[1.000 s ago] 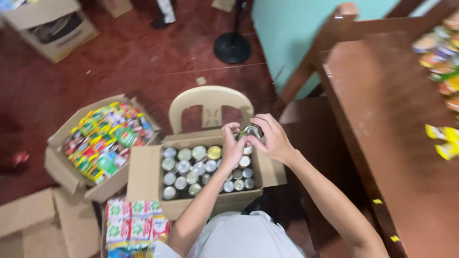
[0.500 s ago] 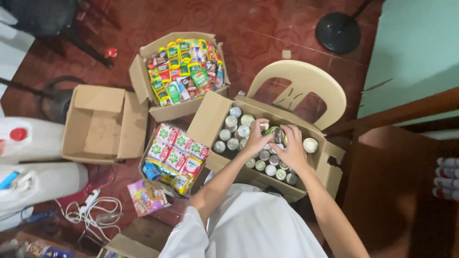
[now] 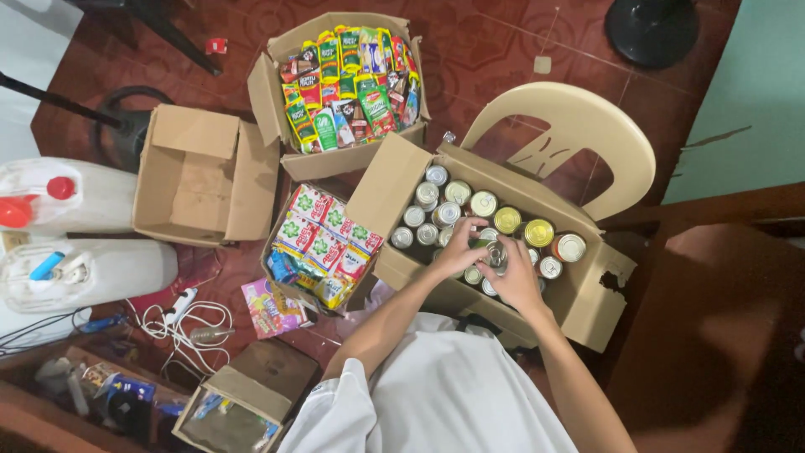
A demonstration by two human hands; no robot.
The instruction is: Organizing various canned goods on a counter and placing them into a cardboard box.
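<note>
Over the box (image 3: 402, 180), a can (image 3: 496, 254) is held.
Both hands' (left (image 3: 459, 250), right (image 3: 517, 281)) fingers are clamped on it; rigid, probably heavy, best gripped by its sides.

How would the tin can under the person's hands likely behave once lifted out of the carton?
The tin can looks rigid metal, so probably stiff and fairly heavy for its size. Its smooth round wall may roll if laid sideways. Both the left hand and right hand are on it, suggesting snug packing among neighbouring cans in the carton.

Soft, even indoor light from overhead; the can lids (image 3: 484, 203) glint faintly; shadows deepen at the lower right and left corners; slight wide-angle bending at the edges; focus mostly sharp; mild grain.
</note>
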